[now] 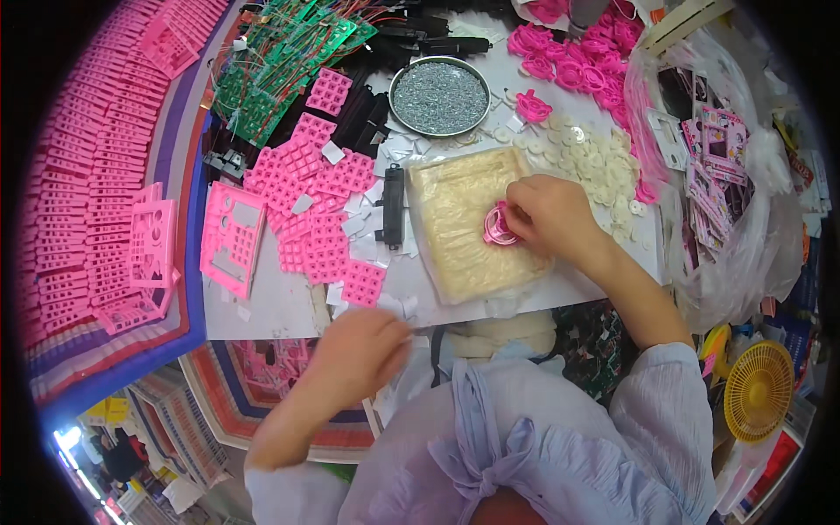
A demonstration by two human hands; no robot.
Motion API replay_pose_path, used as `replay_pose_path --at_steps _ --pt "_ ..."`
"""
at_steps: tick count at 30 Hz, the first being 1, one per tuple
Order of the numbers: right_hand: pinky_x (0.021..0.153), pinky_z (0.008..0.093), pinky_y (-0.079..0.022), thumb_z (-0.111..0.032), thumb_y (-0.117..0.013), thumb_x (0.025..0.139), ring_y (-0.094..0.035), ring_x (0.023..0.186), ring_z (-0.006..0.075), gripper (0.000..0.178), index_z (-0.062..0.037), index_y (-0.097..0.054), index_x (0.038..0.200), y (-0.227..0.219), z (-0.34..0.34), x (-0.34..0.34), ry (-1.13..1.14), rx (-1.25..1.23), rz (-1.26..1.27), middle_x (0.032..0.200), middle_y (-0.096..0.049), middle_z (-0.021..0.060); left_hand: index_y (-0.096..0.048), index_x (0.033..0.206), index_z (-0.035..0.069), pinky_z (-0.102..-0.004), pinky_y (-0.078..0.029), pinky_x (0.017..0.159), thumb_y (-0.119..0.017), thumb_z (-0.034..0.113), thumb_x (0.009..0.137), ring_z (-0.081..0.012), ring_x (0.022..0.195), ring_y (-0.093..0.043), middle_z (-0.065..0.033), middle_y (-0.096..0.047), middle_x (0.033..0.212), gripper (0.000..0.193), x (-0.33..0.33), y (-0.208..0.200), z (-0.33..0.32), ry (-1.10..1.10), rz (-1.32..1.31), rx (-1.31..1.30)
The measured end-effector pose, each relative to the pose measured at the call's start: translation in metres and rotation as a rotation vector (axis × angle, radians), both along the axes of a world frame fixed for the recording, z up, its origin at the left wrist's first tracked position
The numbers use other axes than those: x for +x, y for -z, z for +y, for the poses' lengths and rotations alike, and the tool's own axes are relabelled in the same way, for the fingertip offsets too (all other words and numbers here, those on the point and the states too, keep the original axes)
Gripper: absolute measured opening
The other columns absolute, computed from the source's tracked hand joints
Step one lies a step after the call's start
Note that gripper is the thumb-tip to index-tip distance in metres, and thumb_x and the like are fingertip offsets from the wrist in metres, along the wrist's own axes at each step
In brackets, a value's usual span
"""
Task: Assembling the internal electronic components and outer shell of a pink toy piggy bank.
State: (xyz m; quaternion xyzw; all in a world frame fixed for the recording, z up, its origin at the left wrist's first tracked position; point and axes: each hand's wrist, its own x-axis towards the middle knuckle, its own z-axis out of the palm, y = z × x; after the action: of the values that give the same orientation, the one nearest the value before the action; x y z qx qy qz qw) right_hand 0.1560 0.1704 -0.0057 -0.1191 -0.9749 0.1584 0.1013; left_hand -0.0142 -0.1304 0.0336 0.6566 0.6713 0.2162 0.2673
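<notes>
- Head view gives me a white worktable (284,317), with ranks of pink plastic housings (96,201) beside it on the left.
- On it I see a heap of pink keypad pieces (306,192), left of centre.
- Just right of that, past a slim black plastic part (393,206), lies a cream pad (451,210) in clear film.
- Beyond the pad stands a round dish (440,135) of small grey metal pieces.
- Right hand (551,214): fingers curled, thumb and fingertips pinching.
- Left hand (360,350): blurred near the table's close edge; I can't tell its opening or any hold.
- Glossy pink ring part (498,227): over the pad's right half, in the right-hand pinch.
</notes>
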Motion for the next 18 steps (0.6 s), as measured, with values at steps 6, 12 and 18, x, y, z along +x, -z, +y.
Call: replay_pose_path --at_steps 6,12,18 --pt "0.063 0.0464 -0.052 -0.020 -0.069 0.083 -0.066 0.071 0.0337 0.012 -0.0094 -0.064 0.087 -0.006 -0.011 -0.006 0.031 0.044 -0.125 0.073 -0.066 0.0115 -0.060 0.129 0.002 -0.0541 -0.032 0.113 -0.072 0.041 0.085 -0.0298 0.132 -0.048 -0.0157 -0.056 0.133 0.059 0.037 0.053 0.103 0.080 0.282 0.209" --pt "0.053 0.0332 -0.042 -0.011 -0.074 0.085 -0.055 0.055 0.0182 0.022 -0.0044 -0.068 0.105 -0.033 -0.014 -0.011 0.195 -0.503 -0.031 0.065 -0.058 0.0076 -0.061 0.130 0.003 -0.0510 -0.039 0.110 -0.071 0.041 0.087 -0.0317 0.129 -0.052 -0.0173 -0.057 0.135 0.059 0.013 0.047 0.096 0.159 0.103 0.239" --pt "0.052 0.0296 -0.037 -0.002 -0.072 0.083 -0.051 0.056 0.0150 0.017 -0.0010 -0.068 0.100 -0.040 0.007 0.027 0.138 -0.338 0.083 0.071 -0.056 0.0068 -0.066 0.114 0.003 -0.0446 -0.049 0.098 -0.075 0.018 0.084 -0.0334 0.112 -0.061 -0.0149 -0.065 0.114 0.035 -0.163 0.013 0.053 -0.510 0.245 0.510"
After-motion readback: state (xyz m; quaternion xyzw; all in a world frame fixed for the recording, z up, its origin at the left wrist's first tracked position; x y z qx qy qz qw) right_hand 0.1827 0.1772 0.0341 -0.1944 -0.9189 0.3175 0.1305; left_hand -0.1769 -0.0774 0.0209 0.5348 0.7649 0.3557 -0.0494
